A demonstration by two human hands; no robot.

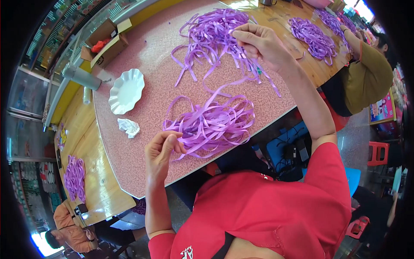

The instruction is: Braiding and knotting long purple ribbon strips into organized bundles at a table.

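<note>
The thumb and forefinger of the right hand (254,43) met in a pinch on a strand of the far heap of purple ribbons (211,28). The left hand (163,151) had its fingers curled, the thumb beside the forefinger; whether a strand lay between them could not be told. It was at the left side of the near heap of purple ribbons (213,125), which lay along the near edge of the pink speckled worktop (159,93). The far heap lay by the worktop's right edge, loose strands trailing toward the near one. Near the left edge were a crumpled white tissue (128,127) and a white scalloped plate (126,91); an open cardboard box (110,45) stood at the far-left edge. Past the right edge, another ribbon heap (312,39) lay on a wooden table (276,17).
</note>
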